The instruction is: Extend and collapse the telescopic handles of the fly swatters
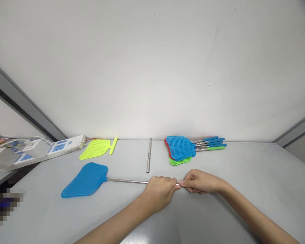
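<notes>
A blue fly swatter with a thin metal rod lies across the front of the table, its mesh head to the left. My left hand is wrapped round the rod. Close beside it, my right hand pinches the rod's right end between thumb and fingers. Whatever is inside the right fingers is hidden. Behind my hands lies a separate metal tube, pointing away from me. A yellow-green swatter head rests at the back left, next to a loose yellow-green handle grip.
Stacked swatters in blue, red and green lie at the back right, handles to the right. A white power strip with plugs and cables runs along the left edge. A pale wall rises behind the grey table.
</notes>
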Motion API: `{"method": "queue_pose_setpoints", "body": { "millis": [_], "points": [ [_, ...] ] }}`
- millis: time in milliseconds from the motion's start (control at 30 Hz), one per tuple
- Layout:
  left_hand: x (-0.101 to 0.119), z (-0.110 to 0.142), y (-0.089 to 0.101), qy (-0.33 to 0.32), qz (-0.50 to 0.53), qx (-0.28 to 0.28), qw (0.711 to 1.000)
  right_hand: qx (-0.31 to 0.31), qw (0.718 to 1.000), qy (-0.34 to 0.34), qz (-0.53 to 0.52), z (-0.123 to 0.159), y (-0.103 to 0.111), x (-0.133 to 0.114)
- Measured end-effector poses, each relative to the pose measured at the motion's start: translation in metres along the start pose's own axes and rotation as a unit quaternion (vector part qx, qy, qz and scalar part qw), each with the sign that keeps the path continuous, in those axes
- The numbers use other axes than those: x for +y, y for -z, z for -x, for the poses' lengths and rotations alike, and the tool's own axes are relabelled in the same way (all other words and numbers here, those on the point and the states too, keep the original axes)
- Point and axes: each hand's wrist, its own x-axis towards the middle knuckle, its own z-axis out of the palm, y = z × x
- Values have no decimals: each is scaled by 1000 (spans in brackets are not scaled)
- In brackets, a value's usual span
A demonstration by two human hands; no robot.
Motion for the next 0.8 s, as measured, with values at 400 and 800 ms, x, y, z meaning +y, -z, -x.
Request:
{"method": "queue_pose_setpoints", "body": {
  "millis": [400,800],
  "points": [
    [-5,-3,18,13,16,-35,999,-15,999,-3,-51,-2,3,4],
    [-4,-2,9,24,14,-7,1000,-16,998,-8,-60,0,3,0]
  ]
}}
